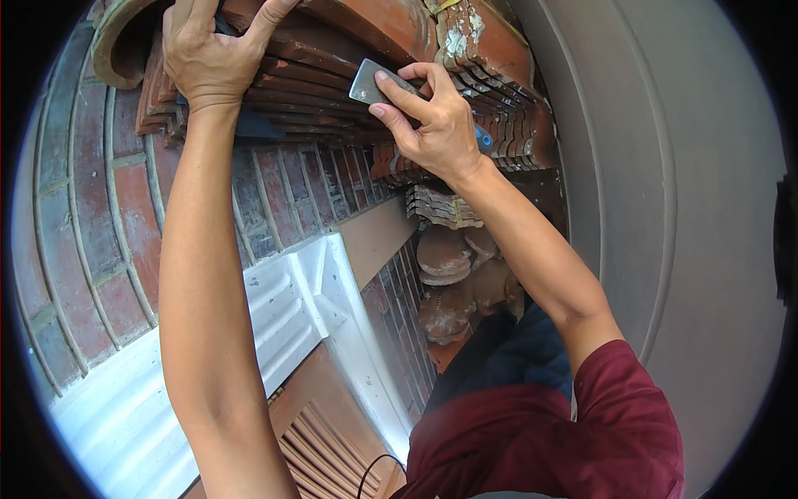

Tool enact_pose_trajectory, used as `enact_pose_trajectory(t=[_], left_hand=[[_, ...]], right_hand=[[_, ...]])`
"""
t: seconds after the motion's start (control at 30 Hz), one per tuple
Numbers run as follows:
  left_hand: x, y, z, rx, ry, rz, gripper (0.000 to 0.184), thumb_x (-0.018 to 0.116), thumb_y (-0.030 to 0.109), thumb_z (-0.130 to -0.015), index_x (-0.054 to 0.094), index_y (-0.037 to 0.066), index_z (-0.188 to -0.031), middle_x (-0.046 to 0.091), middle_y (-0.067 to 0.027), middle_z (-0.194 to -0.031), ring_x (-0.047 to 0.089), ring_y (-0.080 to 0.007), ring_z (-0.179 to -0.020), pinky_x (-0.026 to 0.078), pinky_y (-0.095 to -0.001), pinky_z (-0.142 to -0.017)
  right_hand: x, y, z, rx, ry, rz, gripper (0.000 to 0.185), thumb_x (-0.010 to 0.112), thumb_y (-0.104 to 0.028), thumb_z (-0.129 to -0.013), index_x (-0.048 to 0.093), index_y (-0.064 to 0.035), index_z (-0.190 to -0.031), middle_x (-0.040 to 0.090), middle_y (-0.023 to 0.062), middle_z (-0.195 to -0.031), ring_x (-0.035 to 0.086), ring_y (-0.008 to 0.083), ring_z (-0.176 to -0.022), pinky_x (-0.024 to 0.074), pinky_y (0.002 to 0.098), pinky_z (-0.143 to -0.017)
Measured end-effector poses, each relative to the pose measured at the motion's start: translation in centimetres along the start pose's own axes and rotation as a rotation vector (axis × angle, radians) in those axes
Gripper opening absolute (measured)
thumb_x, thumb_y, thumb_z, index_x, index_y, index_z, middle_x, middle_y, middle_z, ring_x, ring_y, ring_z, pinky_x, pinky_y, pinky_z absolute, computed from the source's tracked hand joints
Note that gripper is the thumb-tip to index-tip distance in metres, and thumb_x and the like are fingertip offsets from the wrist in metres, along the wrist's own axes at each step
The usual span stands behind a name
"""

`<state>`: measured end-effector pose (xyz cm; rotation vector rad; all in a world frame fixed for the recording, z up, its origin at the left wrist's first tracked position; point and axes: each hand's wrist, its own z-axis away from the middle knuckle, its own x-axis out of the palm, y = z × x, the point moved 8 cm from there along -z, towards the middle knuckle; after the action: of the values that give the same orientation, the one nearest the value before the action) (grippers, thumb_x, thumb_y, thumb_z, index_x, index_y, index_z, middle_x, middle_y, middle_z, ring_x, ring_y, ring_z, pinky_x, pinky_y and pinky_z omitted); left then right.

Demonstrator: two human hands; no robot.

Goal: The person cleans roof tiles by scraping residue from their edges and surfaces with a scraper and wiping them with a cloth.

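My left hand [214, 51] is at the top left, resting against a stack of reddish clay roof tiles [303, 83]. Its thumb spreads away from the fingers, whose tips run out of view at the top edge. To the right, my right hand [439, 121] is closed around a scraper [371, 81] with a flat metal blade. The thumb and forefinger press on the blade, which lies over the tile edges. A blue handle end with a hole shows past the wrist. Just above the blade is the broad face of a roof tile [374, 29].
More stacked tiles [499, 58], some with white mortar patches, stand to the right. Curved tiles [445, 249] lie lower down. A brick-patterned wall [129, 200] and a white ledge [324, 283] are on the left. A grey panel [698, 208] borders the right side.
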<state>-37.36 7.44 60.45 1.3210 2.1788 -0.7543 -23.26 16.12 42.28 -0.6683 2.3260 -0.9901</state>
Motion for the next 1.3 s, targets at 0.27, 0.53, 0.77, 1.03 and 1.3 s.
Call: enact_pose_trajectory(t=[0.27, 0.53, 0.77, 1.03, 1.3], left_hand=[[0.1, -0.1, 0.2, -0.01, -0.031, -0.014, 0.075, 0.089, 0.036, -0.075, 0.061, 0.002, -0.136, 0.061, -0.0184, -0.136, 0.058, -0.0351, -0.123, 0.044, -0.0415, -0.107], [0.3, 0.0, 0.2, -0.021, -0.036, -0.012, 0.074, 0.088, 0.035, -0.076, 0.061, 0.002, -0.137, 0.061, -0.0184, -0.136, 0.057, -0.0353, -0.126, 0.043, -0.0418, -0.109], [0.4, -0.2, 0.1, 0.032, -0.018, -0.008, 0.072, 0.088, 0.039, -0.077, 0.063, 0.005, -0.135, 0.063, -0.0155, -0.134, 0.059, -0.0331, -0.123, 0.045, -0.0411, -0.106], [0.5, -0.7, 0.4, 0.017, 0.01, 0.003, 0.065, 0.087, 0.045, -0.079, 0.069, 0.011, -0.131, 0.069, -0.0084, -0.129, 0.063, -0.027, -0.119, 0.048, -0.0378, -0.101], [0.4, -0.5, 0.4, 0.016, 0.018, -0.013, 0.065, 0.087, 0.045, -0.079, 0.069, 0.01, -0.131, 0.069, -0.0085, -0.129, 0.064, -0.0274, -0.115, 0.048, -0.0383, -0.099]], right_hand=[[0.4, -0.1, 0.7, 0.022, 0.068, 0.042, 0.036, 0.085, -0.024, -0.078, 0.077, -0.0124, -0.111, 0.061, 0.0104, -0.097, 0.065, 0.0258, -0.076, 0.0562, 0.0364, -0.061], [0.9, 0.7, 1.0, 0.07, 0.04, -0.077, 0.035, 0.085, -0.024, -0.079, 0.078, -0.012, -0.111, 0.061, 0.0103, -0.095, 0.065, 0.0249, -0.071, 0.0556, 0.0359, -0.06], [1.0, 0.1, -0.9, 0.018, 0.054, -0.176, 0.033, 0.083, -0.024, -0.084, 0.078, -0.0098, -0.113, 0.062, 0.0112, -0.094, 0.065, 0.026, -0.07, 0.0557, 0.0365, -0.062], [1.4, -0.4, -2.7, 0.042, -0.029, -0.268, 0.028, 0.078, -0.022, -0.09, 0.078, -0.0074, -0.114, 0.059, 0.0117, -0.092, 0.064, 0.0246, -0.069, 0.0555, 0.0365, -0.064], [0.8, -0.4, -3.1, 0.04, -0.107, -0.196, 0.025, 0.074, -0.026, -0.094, 0.078, -0.008, -0.111, 0.057, 0.0083, -0.089, 0.064, 0.0238, -0.066, 0.0561, 0.0375, -0.062]])
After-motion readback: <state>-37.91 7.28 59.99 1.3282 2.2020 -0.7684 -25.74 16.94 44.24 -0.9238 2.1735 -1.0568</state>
